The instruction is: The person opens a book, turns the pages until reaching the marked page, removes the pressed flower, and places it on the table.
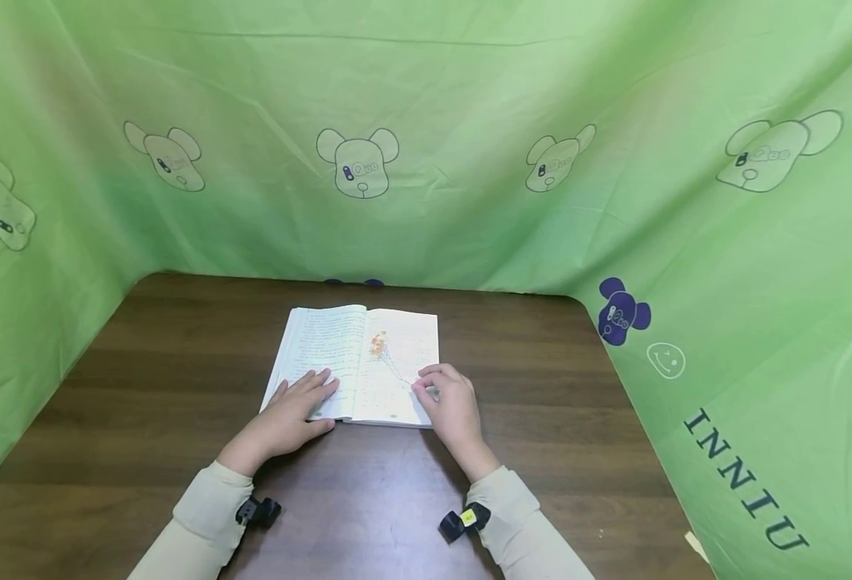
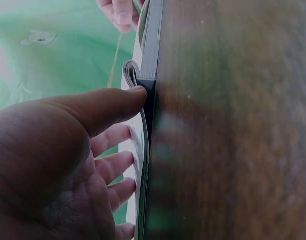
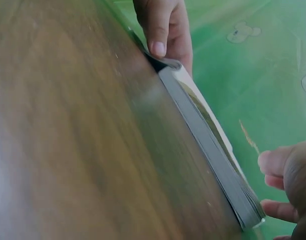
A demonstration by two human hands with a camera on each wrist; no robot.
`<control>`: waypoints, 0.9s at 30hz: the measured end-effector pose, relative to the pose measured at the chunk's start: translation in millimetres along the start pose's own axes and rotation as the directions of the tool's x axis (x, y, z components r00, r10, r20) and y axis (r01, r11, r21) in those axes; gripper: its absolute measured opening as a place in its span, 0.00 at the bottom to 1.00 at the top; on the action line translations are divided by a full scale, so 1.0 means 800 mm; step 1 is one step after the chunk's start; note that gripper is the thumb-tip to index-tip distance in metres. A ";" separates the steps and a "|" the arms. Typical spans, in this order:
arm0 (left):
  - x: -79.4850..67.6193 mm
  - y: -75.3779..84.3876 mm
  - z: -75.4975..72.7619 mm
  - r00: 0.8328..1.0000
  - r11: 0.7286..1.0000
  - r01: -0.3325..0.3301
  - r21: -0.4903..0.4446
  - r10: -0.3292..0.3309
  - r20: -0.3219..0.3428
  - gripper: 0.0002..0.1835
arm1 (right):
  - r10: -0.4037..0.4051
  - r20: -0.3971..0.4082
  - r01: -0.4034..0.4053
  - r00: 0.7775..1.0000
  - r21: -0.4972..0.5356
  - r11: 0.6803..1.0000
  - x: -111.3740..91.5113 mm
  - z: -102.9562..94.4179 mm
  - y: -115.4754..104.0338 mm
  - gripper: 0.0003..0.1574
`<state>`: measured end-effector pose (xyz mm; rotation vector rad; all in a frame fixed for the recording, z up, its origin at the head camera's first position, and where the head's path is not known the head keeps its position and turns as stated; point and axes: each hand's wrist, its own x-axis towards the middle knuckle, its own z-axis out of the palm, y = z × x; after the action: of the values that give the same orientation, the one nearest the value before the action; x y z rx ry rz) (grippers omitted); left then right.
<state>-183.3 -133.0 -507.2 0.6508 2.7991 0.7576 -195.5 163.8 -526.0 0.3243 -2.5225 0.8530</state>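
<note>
An open book (image 1: 328, 346) lies on the table with handwriting-like lines on its left page. My left hand (image 1: 288, 415) rests on that page's lower part, fingers spread, thumb at the bottom edge; the left wrist view shows the thumb (image 2: 117, 106) against the book's lower edge. At the right page's lower right, my right hand (image 1: 451, 407) pinches the thin stems of a small dried flower sprig (image 1: 378, 345) between thumb and fingertips. Its orange head points up and left over the page. In the right wrist view the sprig (image 3: 248, 135) stands above the page surface.
The brown wooden table (image 1: 143, 387) surrounds the book on all sides. A green curtain (image 1: 455, 225) with bear-head prints hangs behind and at both sides. Each sleeve cuff carries a small black wrist camera (image 1: 258, 511).
</note>
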 end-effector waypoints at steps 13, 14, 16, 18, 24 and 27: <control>-0.001 -0.003 0.004 1.000 1.000 -0.001 -0.008 0.001 0.006 0.37 | 0.100 -0.007 -0.099 0.995 0.090 0.991 0.009 -0.027 0.002 0.07; -0.001 -0.003 0.004 1.000 1.000 -0.002 -0.006 0.002 0.008 0.37 | 0.104 -0.007 -0.103 0.995 0.093 0.990 0.009 -0.029 0.003 0.07; -0.001 -0.004 0.005 1.000 1.000 -0.001 -0.005 0.001 0.011 0.37 | 0.115 0.001 -0.114 0.993 0.098 0.989 0.009 -0.034 0.004 0.07; -0.001 -0.004 0.004 1.000 1.000 0.001 -0.007 -0.001 0.014 0.37 | 0.121 0.011 -0.121 0.993 0.099 0.988 0.010 -0.039 0.006 0.07; -0.002 -0.002 0.001 1.000 1.000 0.003 -0.007 -0.002 0.014 0.37 | 0.138 0.034 -0.141 0.990 0.090 0.986 0.009 -0.054 0.019 0.07; -0.002 -0.002 0.002 1.000 1.000 0.002 -0.006 -0.002 0.012 0.37 | 0.148 0.032 -0.150 0.989 0.086 0.985 0.008 -0.061 0.027 0.07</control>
<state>-181.7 -134.2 -509.1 0.6486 2.7856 0.7584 -192.1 210.5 -499.9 0.1773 -2.5624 1.0264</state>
